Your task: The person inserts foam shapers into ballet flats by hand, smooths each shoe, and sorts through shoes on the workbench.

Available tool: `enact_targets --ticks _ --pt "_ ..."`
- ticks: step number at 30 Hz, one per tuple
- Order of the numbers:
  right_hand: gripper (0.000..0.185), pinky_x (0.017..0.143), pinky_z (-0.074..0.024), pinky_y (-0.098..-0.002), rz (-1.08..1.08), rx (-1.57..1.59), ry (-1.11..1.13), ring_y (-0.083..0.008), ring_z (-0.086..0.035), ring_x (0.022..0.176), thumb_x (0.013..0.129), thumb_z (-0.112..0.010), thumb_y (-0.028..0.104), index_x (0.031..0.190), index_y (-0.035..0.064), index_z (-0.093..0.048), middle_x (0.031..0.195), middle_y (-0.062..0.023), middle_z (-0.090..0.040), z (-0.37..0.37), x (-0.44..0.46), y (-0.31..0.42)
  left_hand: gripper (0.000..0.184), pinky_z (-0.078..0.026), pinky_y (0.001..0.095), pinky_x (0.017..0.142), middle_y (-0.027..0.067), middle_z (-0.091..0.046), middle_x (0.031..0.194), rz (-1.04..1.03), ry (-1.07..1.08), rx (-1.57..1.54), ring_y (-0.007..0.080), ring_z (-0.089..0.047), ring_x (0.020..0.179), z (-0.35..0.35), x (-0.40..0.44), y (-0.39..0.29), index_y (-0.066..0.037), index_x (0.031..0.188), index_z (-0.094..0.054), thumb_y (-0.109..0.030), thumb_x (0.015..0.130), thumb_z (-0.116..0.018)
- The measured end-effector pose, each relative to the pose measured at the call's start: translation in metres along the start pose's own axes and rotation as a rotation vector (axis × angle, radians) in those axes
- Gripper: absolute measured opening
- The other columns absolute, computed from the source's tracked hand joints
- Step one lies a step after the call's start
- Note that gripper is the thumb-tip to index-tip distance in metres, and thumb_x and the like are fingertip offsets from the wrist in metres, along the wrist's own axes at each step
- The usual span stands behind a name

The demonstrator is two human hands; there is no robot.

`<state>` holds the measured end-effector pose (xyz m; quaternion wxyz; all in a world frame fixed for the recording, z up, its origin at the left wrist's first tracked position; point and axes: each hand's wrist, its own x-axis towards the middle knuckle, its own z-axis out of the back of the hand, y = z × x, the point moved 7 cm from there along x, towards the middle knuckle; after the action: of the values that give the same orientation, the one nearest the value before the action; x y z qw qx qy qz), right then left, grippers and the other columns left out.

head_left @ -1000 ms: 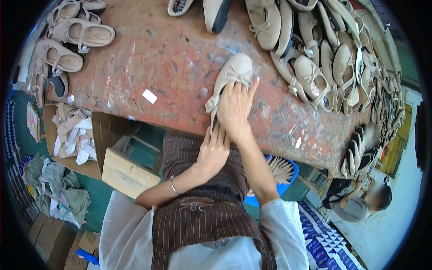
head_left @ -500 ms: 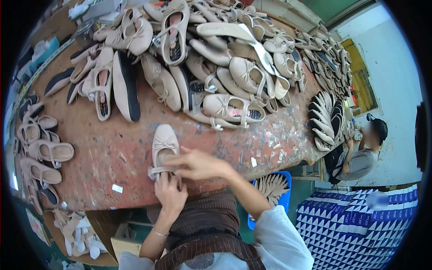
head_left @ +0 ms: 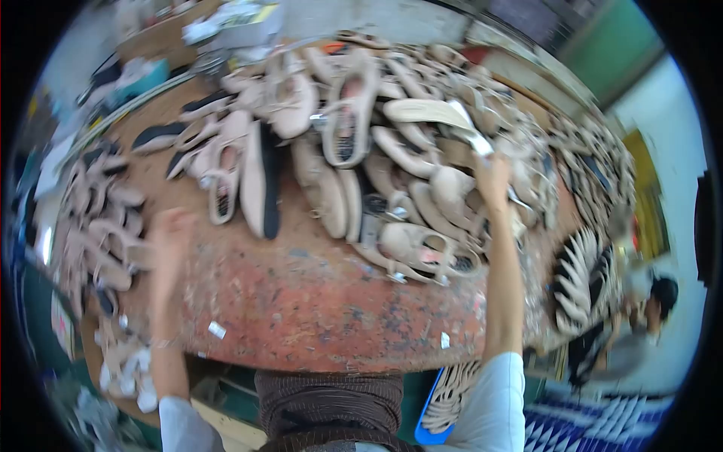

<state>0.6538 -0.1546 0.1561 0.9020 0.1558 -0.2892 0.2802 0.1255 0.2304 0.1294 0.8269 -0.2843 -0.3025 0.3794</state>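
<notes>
My left hand [head_left: 172,233] is smeared by motion over the left side of the table, beside a group of beige strapped shoes [head_left: 105,252]. Its fingers cannot be made out. My right hand [head_left: 493,181] reaches into the big heap of shoes, and its fingers are closed at the white end of a pale, flat insole [head_left: 429,113]. Around that hand lie beige ballet-style shoes with bows and straps. Below and left of it, one strapped shoe [head_left: 425,252] rests at the heap's front edge.
The worn red-brown table [head_left: 301,316] carries small white paper scraps. Rows of shoes [head_left: 584,279] stand at the right. Below the edge is a blue basket [head_left: 429,410] of beige pieces. A co-worker [head_left: 640,331] sits at the far right.
Both hands have left the shoe at the table's front middle, which no longer lies there. My left hand went left, my right hand up and right into the heap. The view has shifted.
</notes>
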Motion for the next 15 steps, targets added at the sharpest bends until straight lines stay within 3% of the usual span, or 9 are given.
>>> enact_targets --ticks 2,3,5,7,9,10,12,13,15 --pt "0.036 0.080 -0.0466 -0.0522 0.089 -0.015 0.002 -0.0455 -0.062 0.087 0.087 -0.067 0.032 0.090 -0.0042 -0.066 0.093 -0.0265 -0.066 0.000 0.004 0.004 0.050 -0.052 0.0341 0.083 0.0175 -0.067 0.118 0.243 0.428 -0.127 0.0204 -0.068 0.095 -0.097 -0.007 0.008 0.000 0.131 -0.056 -0.032 0.094 -0.066" --pt "0.036 0.080 -0.0468 -0.0515 0.124 -0.022 0.006 -0.0445 -0.063 0.088 0.087 -0.068 0.032 0.092 -0.0030 -0.066 0.092 -0.0261 -0.066 -0.005 0.007 -0.001 0.063 -0.052 0.0375 0.089 0.0226 -0.064 0.122 0.166 0.324 -0.266 0.0255 -0.067 0.103 -0.129 -0.011 0.007 0.001 0.136 -0.051 -0.039 0.091 -0.067" --pt "0.031 0.078 -0.0480 -0.0510 -0.029 0.123 0.100 -0.0428 -0.065 0.087 0.085 -0.067 0.028 0.099 0.0009 -0.065 0.096 -0.0268 -0.067 -0.012 0.010 -0.020 0.075 -0.047 0.0439 0.099 0.0278 -0.059 0.128 0.150 0.213 -0.120 0.0385 -0.058 0.121 -0.149 0.005 -0.014 0.004 0.138 -0.046 -0.045 0.086 -0.070" --pt "0.029 0.076 -0.0495 -0.0510 -0.172 -0.054 0.188 -0.0433 -0.066 0.085 0.082 -0.067 0.020 0.106 0.0037 -0.064 0.099 -0.0289 -0.066 0.009 0.010 -0.017 0.056 -0.049 0.0443 0.093 0.0234 -0.065 0.121 0.258 -0.001 0.017 0.0368 -0.062 0.114 -0.150 0.010 -0.017 0.000 0.126 -0.055 -0.035 0.086 -0.071" --pt "0.034 0.072 -0.0517 -0.0478 -0.147 -0.039 0.208 -0.0398 -0.068 0.080 0.082 -0.067 0.015 0.114 0.0041 -0.061 0.099 -0.0259 -0.068 0.031 0.006 -0.008 0.040 -0.051 0.0386 0.076 0.0158 -0.070 0.097 0.245 -0.016 -0.125 0.0301 -0.066 0.084 -0.153 0.015 -0.013 0.000 0.115 -0.062 -0.019 0.082 -0.075" --pt "0.037 0.070 -0.0527 -0.0462 -0.141 -0.038 0.220 -0.0380 -0.068 0.077 0.083 -0.067 0.012 0.117 0.0044 -0.059 0.098 -0.0244 -0.069 0.048 0.002 -0.002 0.034 -0.050 0.0381 0.072 0.0139 -0.069 0.091 0.225 0.005 -0.173 0.0298 -0.065 0.078 -0.148 0.011 -0.019 -0.001 0.111 -0.063 -0.014 0.081 -0.073" --pt "0.044 0.067 -0.0546 -0.0399 -0.410 0.733 0.358 -0.0297 -0.069 0.078 0.085 -0.063 0.006 0.128 0.0061 -0.053 0.099 -0.0198 -0.069 0.076 -0.037 0.023 0.025 -0.049 0.0371 0.065 0.0101 -0.066 0.079 0.184 0.080 -0.264 0.0293 -0.061 0.067 -0.138 -0.005 -0.032 -0.002 0.103 -0.065 -0.005 0.079 -0.071" --pt "0.049 0.066 -0.0555 -0.0367 -0.556 1.112 0.415 -0.0255 -0.069 0.078 0.087 -0.062 0.003 0.134 0.0070 -0.050 0.100 -0.0175 -0.069 0.090 -0.064 0.047 0.023 -0.049 0.0390 0.067 0.0109 -0.064 0.081 0.064 0.098 -0.183 0.0305 -0.061 0.072 -0.127 -0.022 -0.047 -0.003 0.101 -0.065 -0.003 0.079 -0.068" --pt "0.064 0.064 -0.0570 -0.0298 -0.573 1.393 0.387 -0.0166 -0.068 0.082 0.089 -0.058 -0.003 0.148 0.0106 -0.035 0.108 -0.0146 -0.066 0.116 -0.108 0.088 0.020 -0.049 0.0427 0.072 0.0124 -0.062 0.085 -0.178 0.143 -0.031 0.0329 -0.062 0.082 -0.103 -0.070 -0.072 -0.004 0.097 -0.065 0.000 0.078 -0.064"
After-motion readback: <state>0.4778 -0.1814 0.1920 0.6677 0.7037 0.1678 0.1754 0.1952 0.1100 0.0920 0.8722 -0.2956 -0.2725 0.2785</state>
